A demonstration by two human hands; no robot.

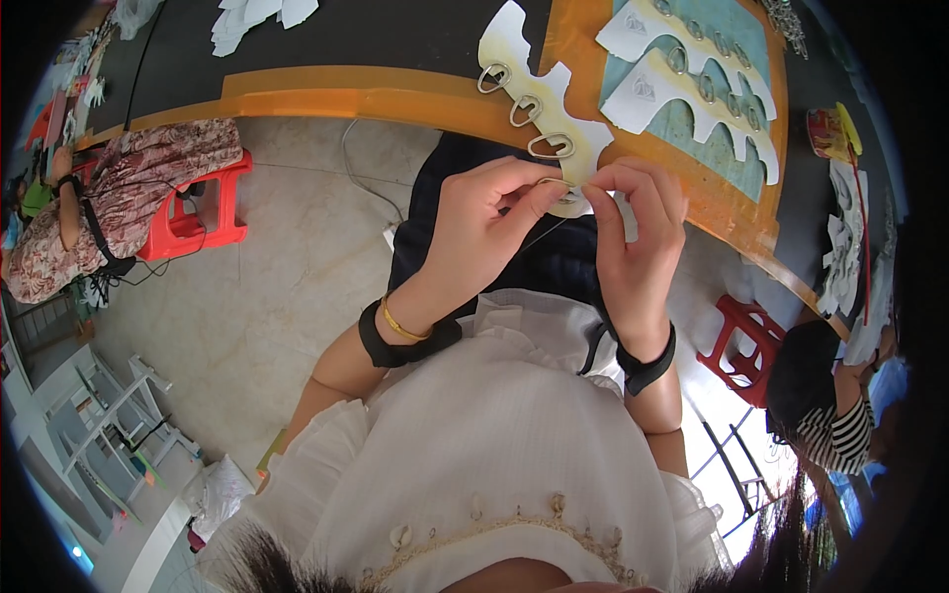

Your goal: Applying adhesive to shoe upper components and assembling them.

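A white scalloped strip (576,91), yellowed along its middle, reaches from the table edge down to my hands. Several oval metal rings (551,146) sit along it. At its near end, my left hand (484,229) pinches another metal ring (557,181) between thumb and forefinger. The thumb and forefinger of my right hand (641,232) are closed on the strip's edge beside that ring. My fingers partly hide this end of the strip. On the table to the right, two similar strips with rings (647,92) lie on a blue-green mat (727,176).
The table has an orange-brown edge (326,102) and a dark top (395,40). White cut pieces (259,18) lie at the far left, and more white pieces (843,237) at the right. People sit on both sides; red stools (215,208) stand on the pale floor (267,287).
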